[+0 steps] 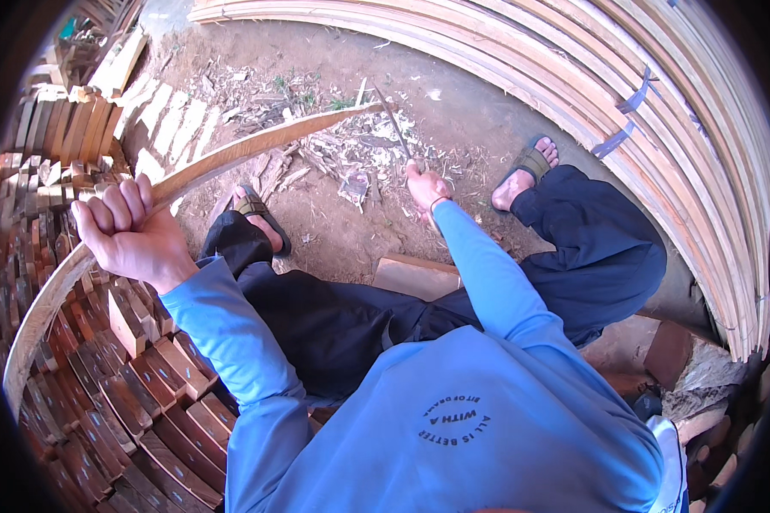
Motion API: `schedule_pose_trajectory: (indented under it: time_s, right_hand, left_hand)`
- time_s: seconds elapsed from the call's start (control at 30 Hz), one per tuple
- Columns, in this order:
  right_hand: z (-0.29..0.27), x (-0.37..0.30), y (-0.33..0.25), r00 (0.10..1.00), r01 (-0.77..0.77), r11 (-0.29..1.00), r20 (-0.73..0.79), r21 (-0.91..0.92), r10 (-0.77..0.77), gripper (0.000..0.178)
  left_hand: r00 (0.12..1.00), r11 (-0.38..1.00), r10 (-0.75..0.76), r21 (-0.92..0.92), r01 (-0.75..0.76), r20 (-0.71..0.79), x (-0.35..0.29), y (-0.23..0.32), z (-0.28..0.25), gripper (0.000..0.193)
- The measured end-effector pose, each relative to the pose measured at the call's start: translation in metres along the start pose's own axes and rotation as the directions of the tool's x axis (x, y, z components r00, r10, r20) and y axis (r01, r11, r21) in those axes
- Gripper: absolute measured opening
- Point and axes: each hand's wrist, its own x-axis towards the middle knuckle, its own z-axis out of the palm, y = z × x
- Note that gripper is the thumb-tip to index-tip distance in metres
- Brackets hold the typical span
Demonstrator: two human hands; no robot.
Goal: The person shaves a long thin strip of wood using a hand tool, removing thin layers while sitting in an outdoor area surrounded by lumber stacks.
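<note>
My left hand (pixel 131 232) is closed around a long wooden strip (pixel 257 147). The strip runs from the lower left, through my fist, to the upper middle, raised above the ground. My right hand (pixel 426 188) grips the handle end of a machete (pixel 393 120), its dark, narrow blade seen nearly edge-on and pointing away from me. At the strip's far end the blade crosses it in the picture; whether they touch, I cannot tell. Wood chips and shavings (pixel 372 137) lie on the dirt beneath.
Long boards (pixel 573 77), tied with a blue strap (pixel 629 120), are stacked at the right. Many short wooden blocks (pixel 145 385) are piled at the left. A wooden block (pixel 415 276) lies between my legs. My sandaled feet (pixel 526 173) stand apart on dirt ground (pixel 342 227).
</note>
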Motion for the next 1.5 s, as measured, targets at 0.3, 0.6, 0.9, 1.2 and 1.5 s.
schedule_pose_trajectory:
  time_s: [0.3,0.6,0.9,1.2,1.5]
  right_hand:
    - [-0.023,0.014,0.015,0.989,0.079,0.995,0.122,0.056,-0.085,0.065]
    - [-0.022,0.056,0.051,0.978,0.098,0.995,0.180,0.030,-0.102,0.067]
    - [-0.049,0.027,0.022,0.976,0.152,0.863,-0.064,-0.482,-0.208,0.035]
    - [-0.080,0.041,0.013,0.932,0.206,0.690,-0.076,-0.693,-0.354,0.031]
    - [-0.022,-0.039,-0.004,0.904,0.211,0.963,0.340,0.165,-0.257,0.034]
  left_hand:
    - [0.987,0.998,-0.041,-0.041,0.048,0.155,0.006,0.002,-0.011,0.050]
    - [0.993,0.999,-0.009,-0.043,0.014,0.119,0.007,-0.004,0.002,0.050]
    - [0.999,1.000,0.009,-0.004,-0.009,0.049,-0.012,0.001,0.013,0.050]
    - [0.997,1.000,0.011,0.000,-0.011,0.071,-0.021,0.005,0.013,0.048]
    - [0.989,0.999,0.031,-0.032,-0.027,0.144,-0.017,0.001,0.004,0.050]
